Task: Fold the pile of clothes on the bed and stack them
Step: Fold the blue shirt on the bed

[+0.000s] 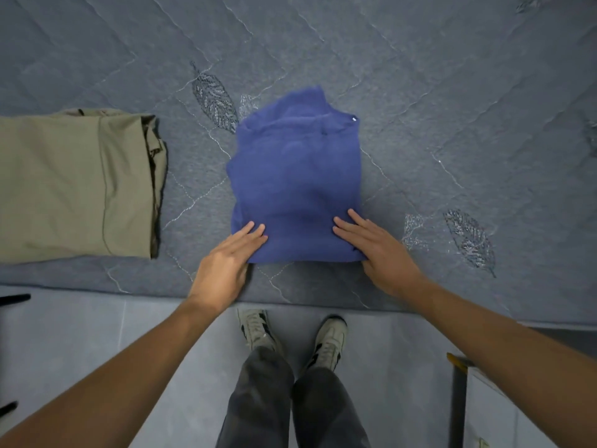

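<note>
- Both your hands lie flat, fingers straight: left hand (226,260) and right hand (374,250) press the near corners of the folded blue knit garment (295,179).
- Left of your left hand, well apart, the folded olive-green cloth (74,185) rests on the grey quilted bed (452,108).

Folded blue garment (295,185) lies right of folded khaki garment (76,185).

two folded garments (295,185), two hands (226,263)

Folded shirt (295,185) centre on bed (420,92); folded trousers (77,185) well left; hands on shirt's near corners.
</note>
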Demonstrator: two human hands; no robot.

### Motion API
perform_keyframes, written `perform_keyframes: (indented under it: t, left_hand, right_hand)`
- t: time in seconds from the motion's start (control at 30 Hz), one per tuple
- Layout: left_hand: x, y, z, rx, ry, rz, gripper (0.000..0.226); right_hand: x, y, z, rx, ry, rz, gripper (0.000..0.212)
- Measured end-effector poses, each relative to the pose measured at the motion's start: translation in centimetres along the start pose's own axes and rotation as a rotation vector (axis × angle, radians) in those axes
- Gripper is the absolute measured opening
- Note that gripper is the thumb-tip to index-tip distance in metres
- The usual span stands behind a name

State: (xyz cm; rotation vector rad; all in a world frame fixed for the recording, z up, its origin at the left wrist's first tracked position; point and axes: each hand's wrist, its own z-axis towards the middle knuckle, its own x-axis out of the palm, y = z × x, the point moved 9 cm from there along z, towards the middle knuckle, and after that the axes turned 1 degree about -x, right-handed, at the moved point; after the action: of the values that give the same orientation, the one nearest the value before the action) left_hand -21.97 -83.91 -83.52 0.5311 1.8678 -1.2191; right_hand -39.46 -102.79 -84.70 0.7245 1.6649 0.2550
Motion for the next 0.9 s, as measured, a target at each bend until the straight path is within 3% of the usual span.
perform_keyframes:
  t: [0.07, 0.13, 0.17, 0.2, 0.27, 0.43, 0.5, 0.53, 0.6, 0.63, 0.7, 0.77, 0.83, 0.9]
  left_hand:
    - [-1.4, 0.8, 0.8, -0.134, -0.064, -0.048, 0.047]
    - [-3.4, 1.4, 2.8, -0.191, -0.144, -0.021, 0.022]
    - [-4.5, 1.7, 4.3, -0.204, -0.177, -0.028, 0.008]
    - [-5.7, 2.1, 5.9, -0.224, -0.212, -0.049, 0.012]
    - [-8.0, 2.7, 9.8, -0.261, -0.254, -0.08, 0.026]
    - [-11.2, 2.8, 19.6, -0.25, -0.258, -0.031, 0.025]
    - [-11.6, 2.4, 21.5, -0.272, -0.244, 0.096, 0.026]
    - [-11.6, 1.9, 21.7, -0.265, -0.247, 0.187, 0.036]
    - [-11.3, -0.7, 20.8, -0.104, -0.317, 0.251, 0.052]
    - [-10.1, -2.4, 19.9, 0.041, -0.302, 0.251, 0.054]
    - [-5.8, -3.4, 17.7, 0.204, -0.134, 0.301, 0.057]
    - [-2.9, 0.4, 16.5, 0.03, 0.005, 0.31, 0.062]
    - [-2.7, 5.1, 16.0, -0.266, -0.014, 0.194, 0.068]
    - [-3.0, 6.7, 16.1, -0.364, -0.075, 0.152, 0.071]
  right_hand:
    - [-1.7, -0.8, 0.8, 0.105, -0.093, 0.135, 0.06]
    - [-3.8, -1.7, 2.6, 0.217, -0.21, 0.213, 0.014]
    - [-5.0, -2.4, 3.8, 0.278, -0.271, 0.257, 0.018]
    - [-6.2, -3.0, 5.2, 0.326, -0.319, 0.273, 0.033]
    - [-8.4, -4.2, 7.9, 0.385, -0.4, 0.281, 0.042]
    - [-11.4, -7.7, 13.8, 0.543, -0.411, 0.209, 0.037]
    - [-11.8, -7.8, 14.6, 0.591, -0.41, 0.163, 0.022]
    - [-12.0, -7.2, 14.6, 0.6, -0.429, 0.099, 0.029]
    - [-12.2, -4.4, 14.4, 0.505, -0.532, -0.082, 0.051]
    - [-11.6, -2.2, 14.7, 0.369, -0.546, -0.138, 0.054]
    - [-8.2, 0.7, 15.3, 0.113, -0.391, -0.221, 0.054]
    - [-5.3, -1.4, 15.0, 0.223, -0.216, -0.245, 0.055]
    - [-5.0, -5.3, 13.3, 0.535, -0.233, -0.129, 0.062]
    - [-5.1, -6.5, 12.4, 0.655, -0.31, -0.029, 0.068]
